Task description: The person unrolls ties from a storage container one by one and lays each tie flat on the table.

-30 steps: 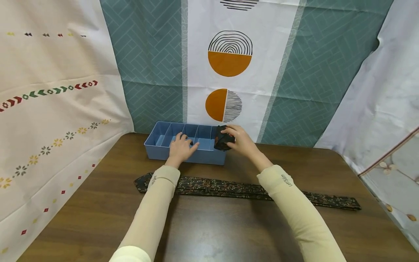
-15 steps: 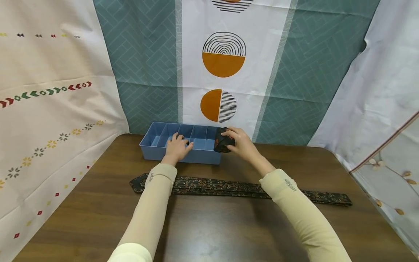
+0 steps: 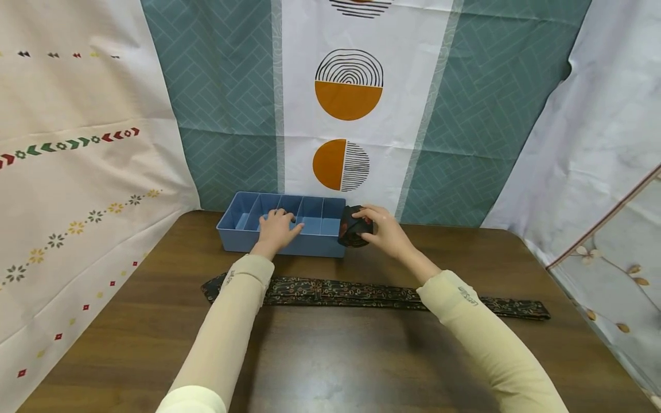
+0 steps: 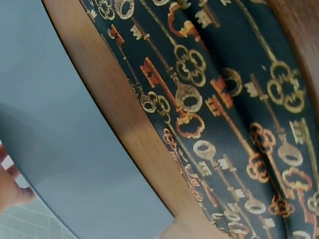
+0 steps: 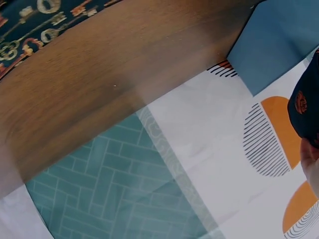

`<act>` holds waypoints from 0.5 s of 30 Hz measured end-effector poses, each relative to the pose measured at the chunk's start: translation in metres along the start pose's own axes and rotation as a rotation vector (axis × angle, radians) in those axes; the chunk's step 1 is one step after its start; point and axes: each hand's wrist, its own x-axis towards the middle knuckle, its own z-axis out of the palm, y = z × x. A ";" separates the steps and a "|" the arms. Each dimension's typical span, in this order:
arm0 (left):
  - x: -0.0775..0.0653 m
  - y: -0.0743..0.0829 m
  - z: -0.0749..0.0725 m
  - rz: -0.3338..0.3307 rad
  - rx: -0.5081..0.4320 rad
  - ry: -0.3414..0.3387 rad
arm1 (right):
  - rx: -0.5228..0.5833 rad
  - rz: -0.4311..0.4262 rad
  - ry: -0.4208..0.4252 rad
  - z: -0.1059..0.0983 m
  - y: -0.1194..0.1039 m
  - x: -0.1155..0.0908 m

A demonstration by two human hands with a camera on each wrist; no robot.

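In the head view my right hand point(image 3: 387, 232) grips a dark rolled necktie point(image 3: 348, 228) with reddish motifs, beside the right end of a blue divided box point(image 3: 312, 245). Part of the roll also shows at the right edge of the right wrist view. My left hand point(image 3: 275, 230) is over the front rim of the box, fingers spread and loosely bent above the middle compartments. A small dark patch shows by its fingertips, too small to identify. A second necktie point(image 3: 341, 292), black with gold and orange keys, lies folded lengthwise across the table, partly under both forearms.
The box stands at the back of the brown wooden table point(image 3: 330, 350), close to a patterned curtain point(image 3: 227, 115). Its compartments are separated by thin upright dividers. White patterned cloth hangs on the left point(image 3: 93, 172) and right point(image 3: 594, 172).
My right hand has moved the rolled necktie from over the box's right end outward and slightly toward me. The left hand stays at the box. The head view has shifted slightly.
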 end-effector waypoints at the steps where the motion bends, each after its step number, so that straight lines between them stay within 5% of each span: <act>1: 0.000 0.000 -0.001 0.003 -0.001 0.002 | -0.004 0.000 0.003 0.000 0.000 -0.001; 15: -0.012 0.000 -0.016 0.104 0.043 0.028 | 0.042 0.039 0.021 -0.007 -0.008 -0.029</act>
